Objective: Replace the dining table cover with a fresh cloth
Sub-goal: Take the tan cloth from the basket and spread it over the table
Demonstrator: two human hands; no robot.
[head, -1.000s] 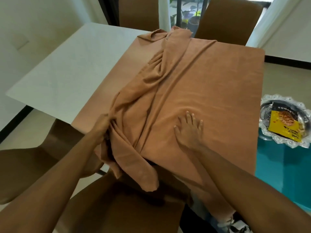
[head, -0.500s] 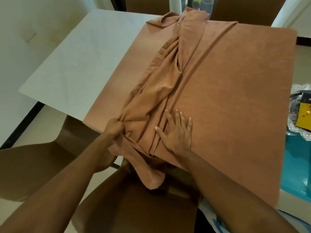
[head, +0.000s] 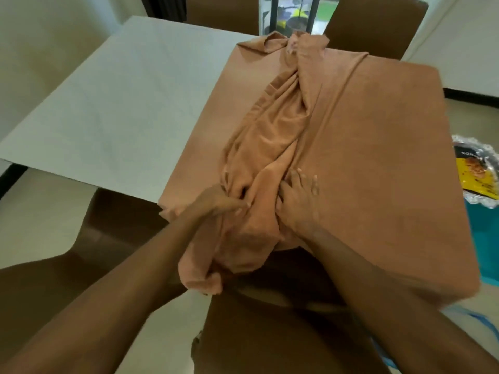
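Note:
A tan-brown cloth [head: 378,147] covers the right half of the white dining table [head: 121,103]. Its loose part lies bunched in a long ridge [head: 278,125] down the middle, from the far edge to the near edge, where a flap hangs off. My left hand [head: 216,205] grips the bunched fabric at the near edge, fingers curled into the folds. My right hand [head: 297,195] lies right beside it, its fingers on the flat cloth and its thumb tucked against the bunch.
Brown chairs stand at the far side [head: 375,25] and close below me [head: 283,333], another at the left [head: 113,225]. A silver tray [head: 467,147] with a yellow packet [head: 476,174] sits on a teal surface [head: 483,228] to the right.
My right hand slid left across the cloth until it met the bunched ridge next to my left hand. The ridge has gathered tighter. The camera moved closer over the table.

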